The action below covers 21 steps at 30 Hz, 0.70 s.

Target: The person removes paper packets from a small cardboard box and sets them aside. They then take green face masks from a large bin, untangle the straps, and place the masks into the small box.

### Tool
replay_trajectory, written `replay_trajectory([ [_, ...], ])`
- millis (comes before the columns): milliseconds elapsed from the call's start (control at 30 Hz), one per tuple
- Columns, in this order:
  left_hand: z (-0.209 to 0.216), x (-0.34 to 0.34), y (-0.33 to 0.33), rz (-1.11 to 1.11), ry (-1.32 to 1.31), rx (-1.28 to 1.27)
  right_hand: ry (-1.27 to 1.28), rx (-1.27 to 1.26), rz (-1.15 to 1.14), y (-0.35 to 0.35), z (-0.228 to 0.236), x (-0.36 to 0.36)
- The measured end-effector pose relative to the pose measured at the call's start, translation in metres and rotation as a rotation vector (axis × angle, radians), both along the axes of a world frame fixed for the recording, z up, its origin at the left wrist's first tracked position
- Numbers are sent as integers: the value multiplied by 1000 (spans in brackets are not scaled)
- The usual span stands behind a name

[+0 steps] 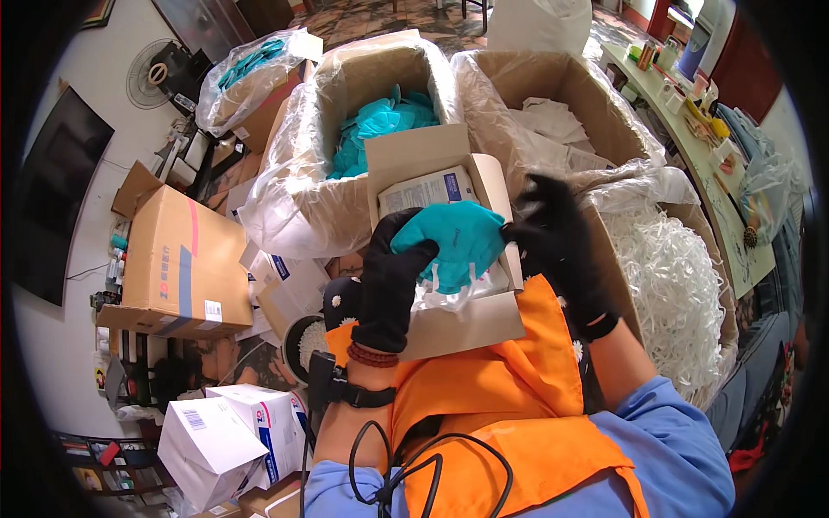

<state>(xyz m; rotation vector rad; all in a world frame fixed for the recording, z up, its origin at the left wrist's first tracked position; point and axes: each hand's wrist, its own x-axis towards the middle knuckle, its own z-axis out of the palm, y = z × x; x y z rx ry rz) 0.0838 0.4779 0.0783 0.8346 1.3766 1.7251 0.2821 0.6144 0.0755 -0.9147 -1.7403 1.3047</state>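
My left hand, in a black glove, is closed on the left side of a teal face mask with white straps hanging beneath it. My right hand, also gloved in black, is at the mask's right edge; motion smears its fingers, so their grip is unclear. Below the mask, an open small carton rests at my lap with its flaps spread. Inside it lies a white printed packet, partly covered by the mask.
Beyond the carton, a plastic-lined box holds teal masks. A second lined box contains white pieces. White strips fill a box at right. A brown carton and white boxes stand left.
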Motion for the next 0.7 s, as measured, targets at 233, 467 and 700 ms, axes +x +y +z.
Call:
replay_trajectory([
  [233, 23, 17, 15, -320, 155, 123, -192, 484, 446, -2, 54, -6],
  [467, 4, 9, 13, -446, 581, 20, -447, 144, 320, 3, 81, 6],
  [700, -19, -25, 15, -99, 1103, -179, -287, 107, 165, 11, 98, 39],
])
